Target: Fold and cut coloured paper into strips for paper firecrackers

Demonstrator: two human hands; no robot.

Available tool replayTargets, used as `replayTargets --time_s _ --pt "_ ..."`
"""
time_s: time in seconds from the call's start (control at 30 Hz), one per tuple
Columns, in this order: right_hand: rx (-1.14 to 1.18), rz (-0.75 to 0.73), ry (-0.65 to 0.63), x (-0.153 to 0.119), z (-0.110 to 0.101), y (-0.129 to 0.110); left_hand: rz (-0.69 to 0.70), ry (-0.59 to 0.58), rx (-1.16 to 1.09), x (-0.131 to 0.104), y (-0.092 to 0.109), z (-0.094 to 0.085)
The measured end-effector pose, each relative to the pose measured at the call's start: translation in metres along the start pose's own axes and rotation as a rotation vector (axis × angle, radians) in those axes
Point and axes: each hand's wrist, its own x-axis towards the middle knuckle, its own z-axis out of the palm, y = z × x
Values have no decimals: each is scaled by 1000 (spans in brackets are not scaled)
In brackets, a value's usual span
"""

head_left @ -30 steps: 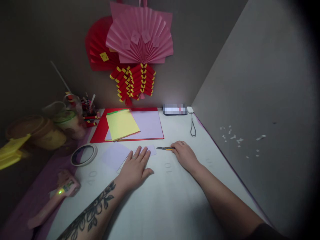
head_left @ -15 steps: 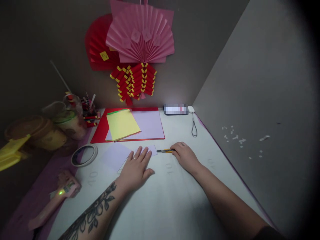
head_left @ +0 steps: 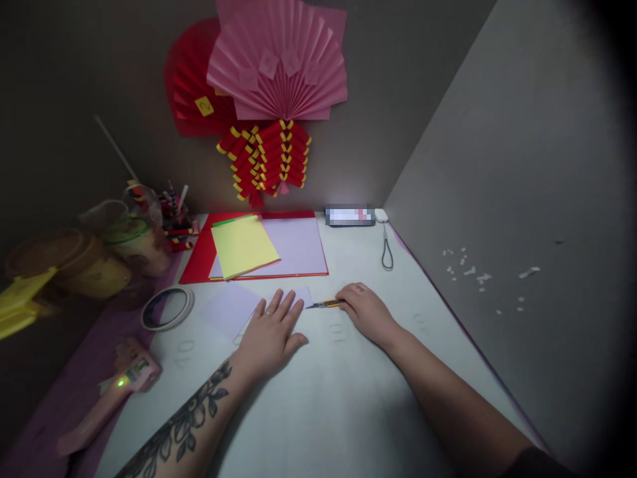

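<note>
My left hand [head_left: 275,332] lies flat with its fingers spread, pressing on a small lilac paper piece [head_left: 303,295] that is mostly covered by the fingers. Just left of it lies a larger lilac sheet [head_left: 226,311]. My right hand [head_left: 365,311] is closed around a yellow-orange utility knife [head_left: 332,303]. The knife's blade points left, its tip at the lower right edge of the small paper, close to my left fingertips. Whether the tip touches the paper, I cannot tell.
Behind my hands lie stacked coloured sheets [head_left: 293,245], topped by yellow paper [head_left: 245,247]. A tape roll [head_left: 189,307], a pink glue gun [head_left: 134,375] and cups [head_left: 137,242] stand left. A phone [head_left: 350,215] rests at the back; paper fans [head_left: 279,66] hang above.
My right hand has shifted slightly left with the knife, and the blade tip has moved left and a little nearer me. My left hand stays in place.
</note>
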Motion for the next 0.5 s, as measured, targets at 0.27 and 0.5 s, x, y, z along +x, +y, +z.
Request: replayTargets --time_s 0.27,0.5 --pt "-109 150 75 3 -7 8 -6 -21 -13 1 1 -4" --pt "-111 142 62 6 -1 1 -16 -29 -9 1 3 -6"
